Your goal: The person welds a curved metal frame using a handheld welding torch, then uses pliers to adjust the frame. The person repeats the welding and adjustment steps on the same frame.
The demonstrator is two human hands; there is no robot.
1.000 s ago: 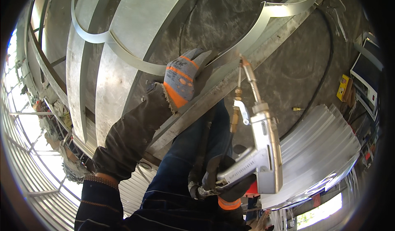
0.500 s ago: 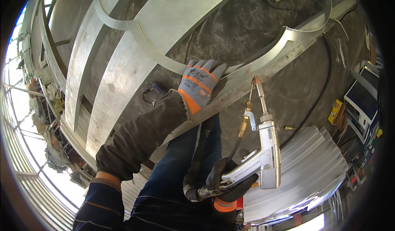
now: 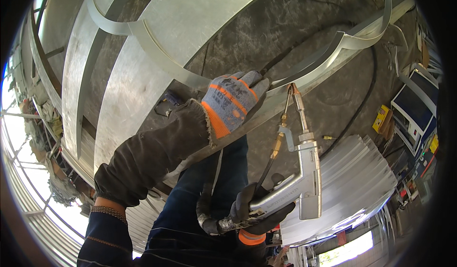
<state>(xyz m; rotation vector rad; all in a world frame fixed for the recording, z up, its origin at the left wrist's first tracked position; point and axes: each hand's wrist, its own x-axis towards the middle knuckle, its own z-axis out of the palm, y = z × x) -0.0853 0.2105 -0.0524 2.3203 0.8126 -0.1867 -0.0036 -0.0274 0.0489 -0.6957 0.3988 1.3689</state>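
Note:
My right hand (image 3: 240, 207), in a dark glove with an orange cuff, grips the handle of a silver handheld welding gun (image 3: 309, 176). The gun's copper-coloured nozzle (image 3: 296, 92) points away from me, with a thin brass-jointed wire feed (image 3: 278, 141) beside it. The tip is right at the near edge of a curved metal strip (image 3: 312, 69). My left hand (image 3: 231, 100), in a grey and orange glove, is closed over the strip where it meets another curved strip (image 3: 164, 53). The fingertips are partly hidden behind the metal.
A long metal beam (image 3: 328, 72) runs diagonally under the strips. Wide curved metal plates (image 3: 143, 81) lie at left. Corrugated sheets (image 3: 352, 186) are stacked at right, near a yellow box (image 3: 381, 118) and a screened machine (image 3: 416, 98). A black cable (image 3: 364, 107) crosses the floor.
The nozzle has come up against the strip's edge, close to my left hand. My left fingers have curled more tightly over the strip. The view has shifted slightly.

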